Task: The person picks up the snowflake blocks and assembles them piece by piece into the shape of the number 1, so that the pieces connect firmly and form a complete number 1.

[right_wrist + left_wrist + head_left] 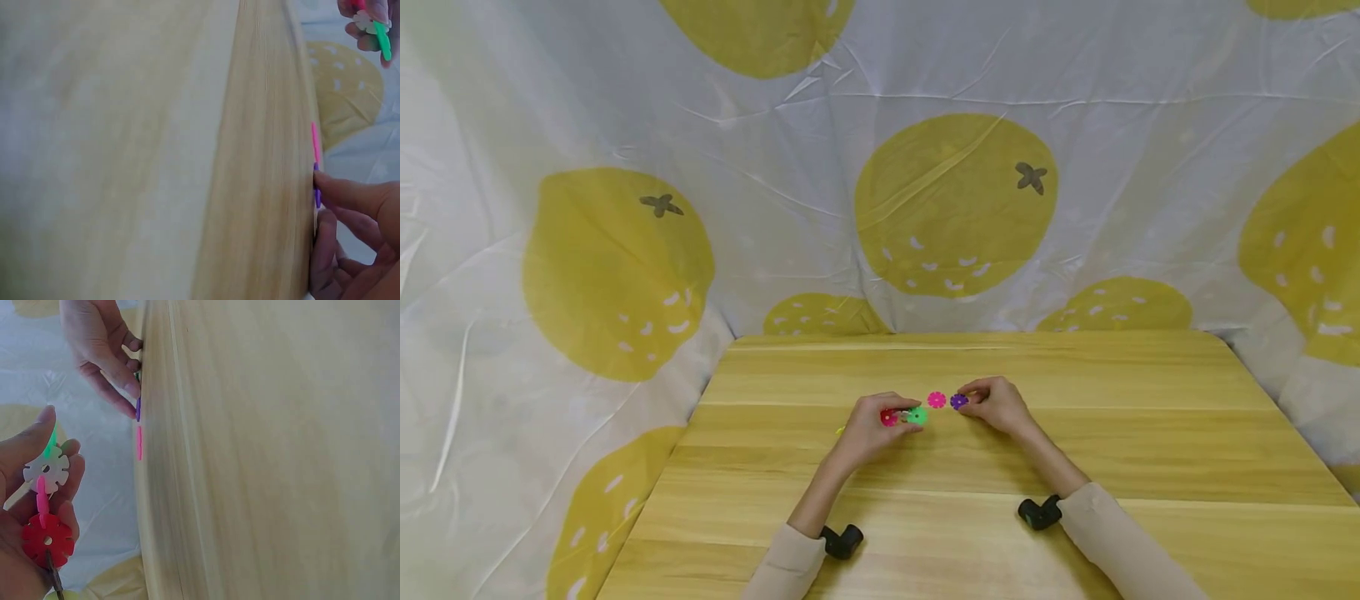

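Observation:
My left hand (863,427) grips a short chain of notched plastic discs slotted into each other. A green disc (917,416) is at the fingertips, followed by a white disc (46,469), a pink disc (42,500) and a red disc (48,540). Below the red one a dark disc (55,575) and a yellow piece (60,595) show in part. The thumb and index finger of my right hand (1000,405) pinch the edge of a purple disc (958,402) at the tabletop. Just left of it a loose pink disc (936,400) lies flat.
Under both hands is a wood-grain table (970,542). A white cloth with yellow lemons (955,208) hangs behind its far edge and down the left side. Each wrist carries a black camera mount (844,542) near the tabletop.

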`<state>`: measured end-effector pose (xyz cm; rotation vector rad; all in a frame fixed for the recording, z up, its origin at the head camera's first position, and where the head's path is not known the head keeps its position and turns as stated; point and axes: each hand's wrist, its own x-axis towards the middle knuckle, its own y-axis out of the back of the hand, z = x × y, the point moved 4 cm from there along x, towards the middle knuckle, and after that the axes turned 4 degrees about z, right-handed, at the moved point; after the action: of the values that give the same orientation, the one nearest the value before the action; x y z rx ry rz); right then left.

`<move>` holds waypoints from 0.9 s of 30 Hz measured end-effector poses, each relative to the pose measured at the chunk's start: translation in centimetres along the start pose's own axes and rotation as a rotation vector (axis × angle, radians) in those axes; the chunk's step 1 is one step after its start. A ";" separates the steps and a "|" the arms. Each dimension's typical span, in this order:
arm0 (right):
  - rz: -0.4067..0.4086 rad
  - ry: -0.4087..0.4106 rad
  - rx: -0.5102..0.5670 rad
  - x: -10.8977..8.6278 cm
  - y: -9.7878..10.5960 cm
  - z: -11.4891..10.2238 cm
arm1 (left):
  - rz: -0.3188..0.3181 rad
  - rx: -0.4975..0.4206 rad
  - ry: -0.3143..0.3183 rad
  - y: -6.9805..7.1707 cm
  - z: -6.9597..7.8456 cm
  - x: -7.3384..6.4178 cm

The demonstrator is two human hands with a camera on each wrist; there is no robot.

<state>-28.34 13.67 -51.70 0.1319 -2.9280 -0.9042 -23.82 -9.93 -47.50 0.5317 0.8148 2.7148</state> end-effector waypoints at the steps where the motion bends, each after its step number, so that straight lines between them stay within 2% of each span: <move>1: 0.001 -0.008 -0.006 0.0 0.0 0.0 | -0.002 0.001 -0.004 0.0 0.1 0.0; 6: -0.018 -0.033 -0.044 -0.4 0.1 -0.1 | -0.004 0.002 -0.005 -0.2 0.4 0.0; 9: -0.062 -0.001 -0.041 -0.8 0.2 -0.4 | 0.001 -0.011 0.004 -0.3 0.5 0.1; 14: -0.207 0.066 0.153 -1.8 0.4 -1.0 | -0.002 -0.025 -0.010 -0.6 0.7 0.2; 18: -0.289 0.058 0.292 -2.7 0.7 -1.1 | -0.011 -0.030 -0.014 -0.7 0.8 0.3; 22: -0.319 0.064 0.367 -3.4 1.1 -1.4 | -0.014 -0.035 -0.012 -0.8 0.8 0.3; 27: -0.292 0.058 0.455 -4.1 1.4 -1.8 | -0.011 -0.029 -0.009 -1.0 1.0 0.3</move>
<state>-24.18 14.25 -49.63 0.6108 -3.0504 -0.2301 -23.57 -8.54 -47.14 0.5313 0.7725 2.7080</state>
